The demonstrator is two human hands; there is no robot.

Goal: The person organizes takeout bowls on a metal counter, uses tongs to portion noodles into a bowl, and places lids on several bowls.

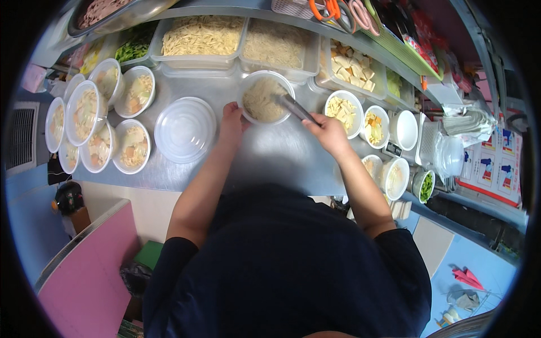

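Before me on the steel counter stands a white round bowl [253, 105] with pale shredded noodles in it. My left hand [231, 124] holds the bowl by its left rim, the fingertips partly hidden. Metal tongs [298, 110] are gripped in my right hand [329, 132], their tips blurred among the noodles. Left of my left hand lies a stack of clear plastic lids [185, 130]. Close to my right hand is a white bowl of pale yellow pieces [343, 114], with a smaller bowl of cubed food [374, 126] beside it.
Lidded bowls [84, 112] are stacked at the left. Behind the noodle bowl are tubs of yellow shreds [203, 37], pale noodles [277, 44] and tofu-like cubes [353, 67]. A shelf edge [253, 12] overhangs them, with orange scissors [325, 10]. A bowl of chopped greens [426, 186] sits right.
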